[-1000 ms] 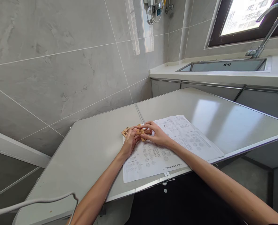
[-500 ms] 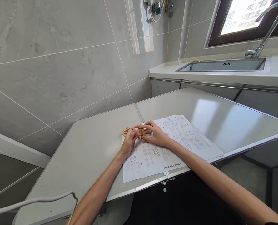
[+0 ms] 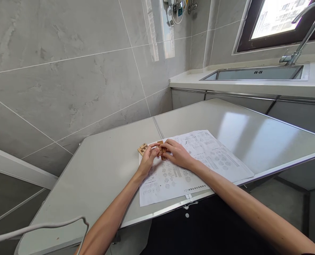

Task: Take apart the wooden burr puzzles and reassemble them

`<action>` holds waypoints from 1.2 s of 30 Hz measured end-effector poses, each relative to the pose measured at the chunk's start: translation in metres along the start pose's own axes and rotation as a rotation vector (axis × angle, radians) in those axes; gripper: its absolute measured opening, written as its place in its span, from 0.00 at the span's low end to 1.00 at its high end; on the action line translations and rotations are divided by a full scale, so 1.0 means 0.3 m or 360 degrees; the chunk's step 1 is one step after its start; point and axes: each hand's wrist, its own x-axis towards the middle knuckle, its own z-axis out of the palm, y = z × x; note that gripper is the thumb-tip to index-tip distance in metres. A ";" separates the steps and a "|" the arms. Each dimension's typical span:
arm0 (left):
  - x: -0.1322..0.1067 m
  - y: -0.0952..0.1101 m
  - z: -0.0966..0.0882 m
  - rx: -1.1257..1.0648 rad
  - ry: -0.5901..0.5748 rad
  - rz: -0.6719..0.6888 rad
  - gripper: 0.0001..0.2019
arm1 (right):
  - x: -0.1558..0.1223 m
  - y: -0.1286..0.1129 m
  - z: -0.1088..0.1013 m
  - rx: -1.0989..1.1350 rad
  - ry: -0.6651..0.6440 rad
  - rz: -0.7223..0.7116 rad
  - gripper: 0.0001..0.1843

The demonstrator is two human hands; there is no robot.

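Small notched wooden puzzle pieces (image 3: 162, 151) are between my two hands, above the far left part of a printed paper sheet (image 3: 170, 191). My left hand (image 3: 148, 159) pinches them from the left with thumb and fingers. From the right, my right hand (image 3: 177, 153) closes its fingers on the same pieces. Another wooden piece (image 3: 142, 148) lies just beyond my left hand, at the sheet's far left corner. Fingers cover much of the wood, so how the pieces fit together cannot be made out. Rows of small puzzle drawings and some lettering cover the sheet.
The pale folding table (image 3: 101, 170) has a metal-trimmed edge and a centre seam. A white cable (image 3: 40, 226) crosses its near left corner. Tiled wall (image 3: 80, 88) rises behind. A counter with a sink (image 3: 258, 73) and faucet (image 3: 306, 35) stands at the back right.
My fingers have shifted slightly around the wooden pieces, and the held pieces are turned a little. The right-hand fingers are drawn closer together. The sheet stays put.
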 end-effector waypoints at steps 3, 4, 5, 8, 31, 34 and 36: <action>-0.002 0.001 0.004 0.0057 -0.0017 0.0014 0.26 | 0.000 -0.004 -0.001 -0.0031 -0.0077 -0.0001 0.14; -0.002 0.002 0.006 0.0076 -0.0022 0.0015 0.26 | -0.001 -0.006 -0.002 -0.0028 -0.0094 0.0019 0.13; -0.001 0.003 0.007 0.0101 -0.0024 0.0015 0.26 | -0.001 -0.007 -0.002 -0.0019 -0.0103 0.0042 0.11; 0.003 0.001 0.011 0.0173 0.0011 0.0014 0.25 | -0.003 -0.005 -0.002 -0.0001 -0.0099 0.0106 0.07; -0.005 -0.006 0.019 0.0690 0.0128 0.0200 0.12 | 0.022 0.014 -0.013 0.0136 0.0263 0.0776 0.15; -0.017 0.001 0.015 0.0885 0.0097 0.0279 0.14 | 0.020 0.035 -0.002 -0.0014 0.0224 0.0744 0.15; -0.021 0.001 0.012 0.0927 0.0069 0.0286 0.16 | 0.018 0.050 0.008 -0.0123 0.0177 0.0690 0.15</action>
